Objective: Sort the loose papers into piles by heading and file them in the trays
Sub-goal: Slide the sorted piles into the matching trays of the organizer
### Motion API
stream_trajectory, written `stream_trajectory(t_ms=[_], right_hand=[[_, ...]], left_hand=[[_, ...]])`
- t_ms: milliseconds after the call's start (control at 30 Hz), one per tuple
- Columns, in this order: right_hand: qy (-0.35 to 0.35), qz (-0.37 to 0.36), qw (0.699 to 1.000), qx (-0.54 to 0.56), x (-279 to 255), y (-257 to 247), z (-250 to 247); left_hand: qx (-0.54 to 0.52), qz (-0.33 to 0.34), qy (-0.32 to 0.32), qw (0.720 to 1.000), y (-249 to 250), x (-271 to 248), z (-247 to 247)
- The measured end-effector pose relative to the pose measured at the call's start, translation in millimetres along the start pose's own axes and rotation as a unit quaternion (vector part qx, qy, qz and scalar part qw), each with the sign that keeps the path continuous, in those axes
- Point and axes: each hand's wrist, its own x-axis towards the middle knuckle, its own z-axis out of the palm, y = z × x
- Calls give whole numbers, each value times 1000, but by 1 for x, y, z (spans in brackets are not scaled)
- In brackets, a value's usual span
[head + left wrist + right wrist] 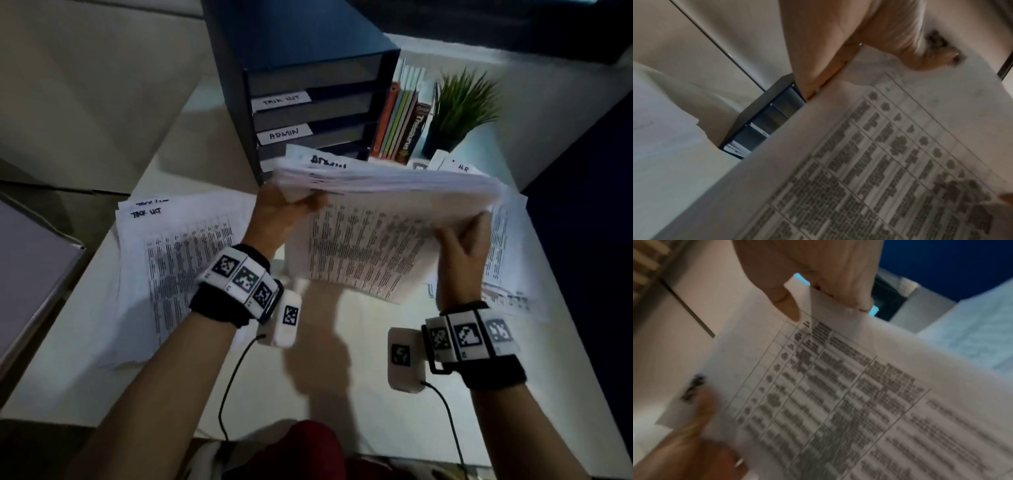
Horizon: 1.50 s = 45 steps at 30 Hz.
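A thick stack of printed sheets (370, 240) is held up off the white desk (342, 394), tilted, its far edge close to the dark tray unit (308, 102). My left hand (291, 205) grips the stack's left far corner, and its thumb lies on the top sheet (859, 162). My right hand (469, 236) grips the right edge, thumb on the printed table (838, 394). The tray fronts carry the labels TASK LIST (281, 100) and ADMIN (284, 133). A pile headed TASK LIST (178, 257) lies on the desk at the left. A sheet headed ADMIN (325, 161) shows behind the held stack.
Books (397, 126) and a potted plant (459, 102) stand right of the tray unit. More sheets, one headed HR (462, 168), lie at the right under the stack. A grey box (27, 274) sits off the desk's left edge. Cables run from both wrists.
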Motion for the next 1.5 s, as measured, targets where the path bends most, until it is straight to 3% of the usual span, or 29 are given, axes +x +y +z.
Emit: stream_trajectory(t_ms=[100,267,433,500,633,733,800,900,1000,1133,1233,1333,1500], right_hand=[[35,-5,999,5,3,-4,10],[39,-105,992,65,14,-26,18],[21,20,1000,-10,10,2,26],[28,30,998,-40,12,10,31],[67,-36,997,-30,20,-2,39],[75,-88,993,-10,20,-6,39],[58,-46,997,-20,20,6,40],[58,41,991,-118,25,30,43],[63,50,983,-165,39,36,45],[62,16,979,-193,67,38,49],[51,51,959,-275,86,55,49],[0,110,948,-299,93,69,46],[-53,235,964,-111,83,73,29]], left_hand=[[18,15,49,999,5,0,8],[-30,66,75,995,30,10,7],[-30,1,69,997,-2,6,-5],[-27,-28,85,996,-13,5,-5],[-14,0,120,993,-6,18,-3],[-34,43,91,994,1,23,-6],[-25,14,59,998,-8,21,-12],[89,-72,36,993,-30,18,-21],[133,-123,88,979,-37,22,-24],[164,-103,129,973,-28,30,-21],[123,-49,127,983,-28,37,-24],[110,-58,128,984,-32,45,-30],[88,-53,143,984,-43,56,-29]])
